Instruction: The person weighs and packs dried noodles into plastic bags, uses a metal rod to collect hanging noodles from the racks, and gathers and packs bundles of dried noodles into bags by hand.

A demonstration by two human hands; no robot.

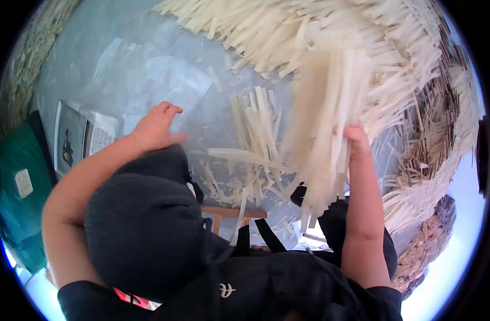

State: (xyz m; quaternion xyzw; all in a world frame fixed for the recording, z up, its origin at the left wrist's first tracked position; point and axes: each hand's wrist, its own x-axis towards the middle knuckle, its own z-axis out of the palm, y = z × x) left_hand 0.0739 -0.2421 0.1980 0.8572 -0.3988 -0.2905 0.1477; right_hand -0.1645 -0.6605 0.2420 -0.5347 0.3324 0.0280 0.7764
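Observation:
My right hand (357, 140) is closed round a bundle of long, pale, flat strips (328, 117), which hangs roughly upright and is blurred in its upper part. My left hand (158, 127) is raised above my left knee, fingers apart and nothing between them; its thumb is blurred. Between my hands, a smaller group of loose pale strips (255, 120) lies on the grey floor (148, 32), with short scraps scattered below it.
A large heap of pale strips (395, 64) spreads across the top and right. At the left are an open laptop (71, 136) and a green object (12, 187). A low wooden frame (234, 212) stands between my legs. Darker sticks (432, 128) lie far right.

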